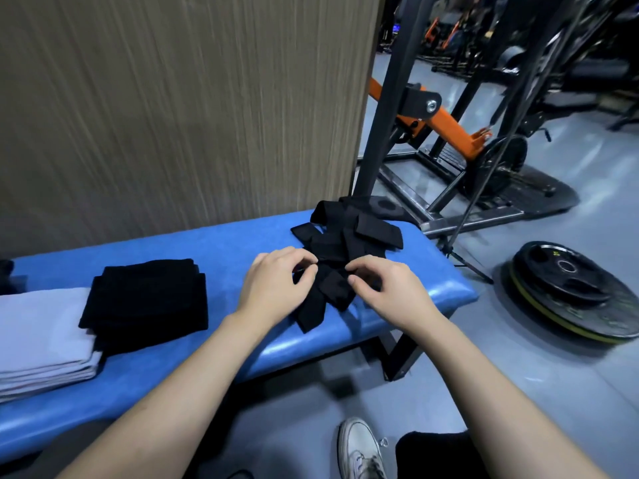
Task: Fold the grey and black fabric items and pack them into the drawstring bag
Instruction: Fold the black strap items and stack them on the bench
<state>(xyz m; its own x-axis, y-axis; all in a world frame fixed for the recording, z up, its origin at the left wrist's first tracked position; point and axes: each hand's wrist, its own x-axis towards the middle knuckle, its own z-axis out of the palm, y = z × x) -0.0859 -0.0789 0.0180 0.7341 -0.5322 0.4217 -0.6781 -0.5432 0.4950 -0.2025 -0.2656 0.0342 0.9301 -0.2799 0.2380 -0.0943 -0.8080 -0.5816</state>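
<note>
Working at the right end of a blue padded bench [214, 243], a person's left hand [276, 285] and right hand [387, 288] meet over a loose heap of black fabric strips [345, 243]. Both sets of fingers are curled narrow, thumb against fingertips, each seeming to pinch a piece at the near edge of the heap, though the dark cloth hides exactly which piece each one holds. Further left on the bench lie a folded black stack [145, 299] and, touching it, a folded grey stack [41, 333]. No drawstring bag can be made out.

The heap sits right at the bench's rounded end, with part of it draped toward the machine frame [387, 108] behind. The strips overlap and cross one another, so a lift on one is likely to drag its neighbours along and spill them over the edge to the floor, near the weight plates [570, 288]. Black on black also makes edges hard to read; a fold could well come out crooked, or catch two layers at once.
</note>
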